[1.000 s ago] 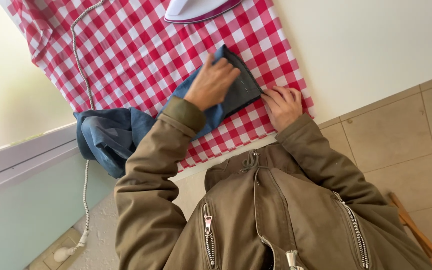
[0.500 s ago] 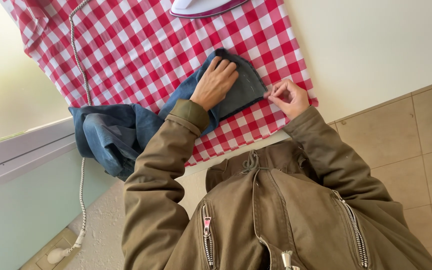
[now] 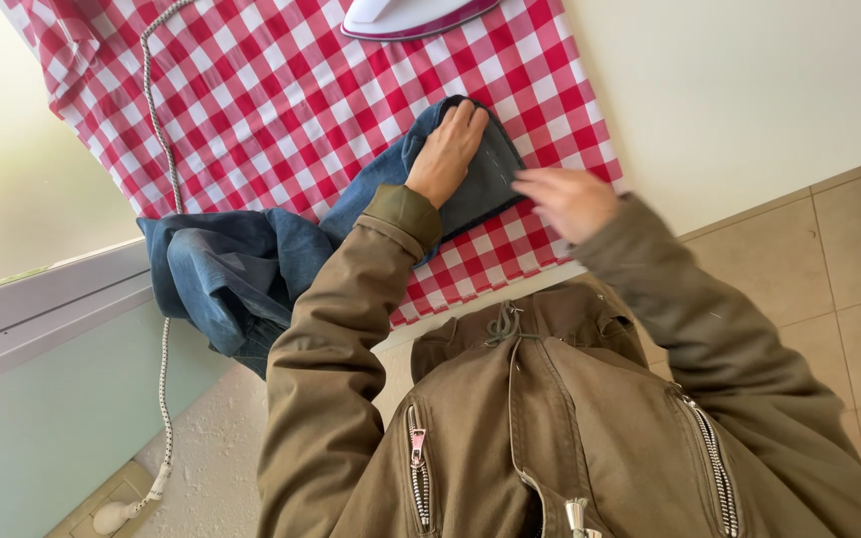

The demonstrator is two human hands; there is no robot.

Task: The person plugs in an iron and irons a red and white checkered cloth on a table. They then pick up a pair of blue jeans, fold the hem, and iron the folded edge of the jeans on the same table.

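Now my right hand (image 3: 568, 201) has lifted off the jeans (image 3: 470, 184), open; left hand (image 3: 447, 151) still presses them flat.

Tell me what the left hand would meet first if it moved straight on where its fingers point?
Probably bare checked cloth, then the iron; the left hand lies on the jeans; depth unclear.

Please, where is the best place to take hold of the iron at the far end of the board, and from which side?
Only the pink-and-white base of the iron shows at the top edge of the checked board; its handle is out of view. Probably reach with the free right hand, coming from above.
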